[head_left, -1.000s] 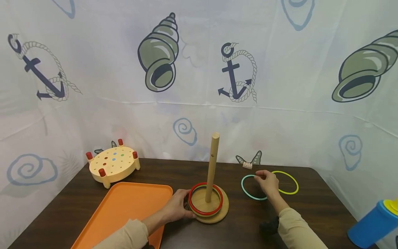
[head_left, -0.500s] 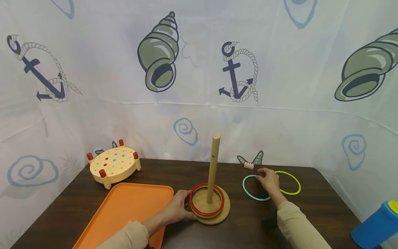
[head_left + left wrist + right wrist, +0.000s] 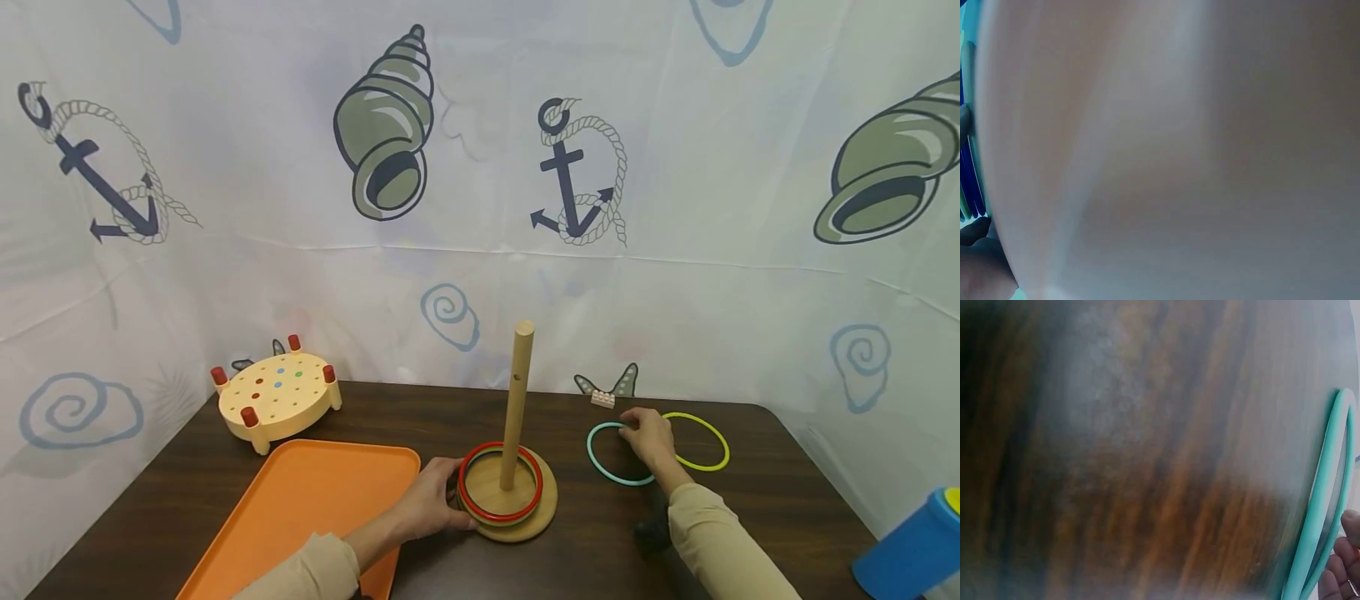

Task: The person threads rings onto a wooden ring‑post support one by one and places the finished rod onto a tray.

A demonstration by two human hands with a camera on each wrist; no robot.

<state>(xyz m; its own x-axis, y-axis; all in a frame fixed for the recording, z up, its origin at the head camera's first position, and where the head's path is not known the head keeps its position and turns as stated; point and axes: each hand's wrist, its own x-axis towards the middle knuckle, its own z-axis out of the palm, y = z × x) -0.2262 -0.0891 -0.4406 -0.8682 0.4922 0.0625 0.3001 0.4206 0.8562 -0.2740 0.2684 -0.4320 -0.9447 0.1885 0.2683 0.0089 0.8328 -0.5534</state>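
In the head view, my left hand (image 3: 435,500) grips the left side of a stack of rings, with a red ring (image 3: 501,518) on top. The stack lies around the upright wooden peg (image 3: 516,408) on its round wooden base (image 3: 547,510). To the right, my right hand (image 3: 649,437) pinches the far edge of a teal ring (image 3: 594,457), which lies on the table. Curled fingers (image 3: 1345,557) show beside the teal ring's far part in the right wrist view. The left wrist view is mostly blurred; dark stacked rings (image 3: 969,178) appear at its left edge.
Behind my right hand lies a yellow-green ring (image 3: 726,454). An orange tray (image 3: 322,492) is left of the peg, with a cream pegboard stool (image 3: 273,400) behind it. A small pale brick (image 3: 603,399) sits at the back. A blue bottle (image 3: 907,546) stands at the right.
The head view has shifted slightly, so things on the table appear a little further right. Both hands keep their places at the ring stack and the teal ring.
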